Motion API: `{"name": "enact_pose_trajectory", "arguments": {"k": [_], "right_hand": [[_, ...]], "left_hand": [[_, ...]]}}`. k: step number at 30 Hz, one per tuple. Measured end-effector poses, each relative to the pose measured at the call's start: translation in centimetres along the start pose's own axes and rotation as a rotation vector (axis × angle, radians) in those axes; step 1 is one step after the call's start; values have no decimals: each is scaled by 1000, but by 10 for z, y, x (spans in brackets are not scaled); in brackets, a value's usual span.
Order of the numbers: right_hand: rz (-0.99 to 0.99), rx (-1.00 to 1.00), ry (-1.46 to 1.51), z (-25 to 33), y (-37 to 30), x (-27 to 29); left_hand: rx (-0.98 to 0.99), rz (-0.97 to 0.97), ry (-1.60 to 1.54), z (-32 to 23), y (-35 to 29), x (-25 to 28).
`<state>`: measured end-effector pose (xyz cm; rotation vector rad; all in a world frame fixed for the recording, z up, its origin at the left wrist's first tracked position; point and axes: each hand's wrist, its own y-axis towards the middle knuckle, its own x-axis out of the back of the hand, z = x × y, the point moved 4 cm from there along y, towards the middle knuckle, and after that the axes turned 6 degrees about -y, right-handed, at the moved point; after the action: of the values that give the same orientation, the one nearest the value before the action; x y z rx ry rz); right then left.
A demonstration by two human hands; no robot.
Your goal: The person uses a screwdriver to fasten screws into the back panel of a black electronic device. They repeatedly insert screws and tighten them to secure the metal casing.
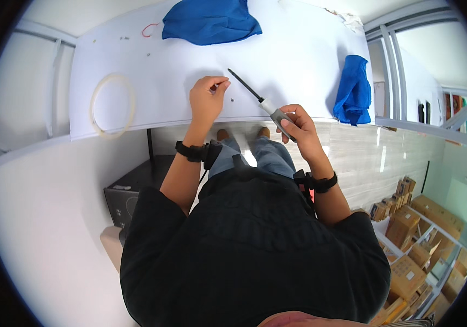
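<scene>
Apparently early going: your right hand (pixel 299 128) is clamped round the grey handle of the screwdriver (pixel 258 98), shaft angled up-left over the white table (pixel 293 60), tip in the air and touching nothing. Your left hand (pixel 207 99) has its fingertips pinched together just beside a tiny dark screw (pixel 232 100) lying on the table; whether they hold anything, you cannot tell. No workpiece shows under the tip. More small screws (pixel 124 38) lie well apart, top left; nothing looks driven yet.
</scene>
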<state>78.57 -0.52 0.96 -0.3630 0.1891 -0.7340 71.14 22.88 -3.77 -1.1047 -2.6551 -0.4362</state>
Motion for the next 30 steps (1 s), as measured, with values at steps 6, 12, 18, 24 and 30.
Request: {"name": "enact_pose_trajectory", "arguments": {"k": [6,12,18,24,30], "right_hand": [[336,13,-151,14,13,-7],[666,-9,-329,2,15,-33],[959,33,-419,-15,-21,-70],[1136,156,-503,-34,-74,-121],[1184,382,-623,-63,-145,-187]], "left_hand": [[490,-274,-811,17,-48,32],[594,-595,-1089,3,-158,53],[494,-922,-1132,-26,-262,74],[438,-1111,-1106,-40,-355,99],[462,-1180,-1048,-31,-455,143]]}}
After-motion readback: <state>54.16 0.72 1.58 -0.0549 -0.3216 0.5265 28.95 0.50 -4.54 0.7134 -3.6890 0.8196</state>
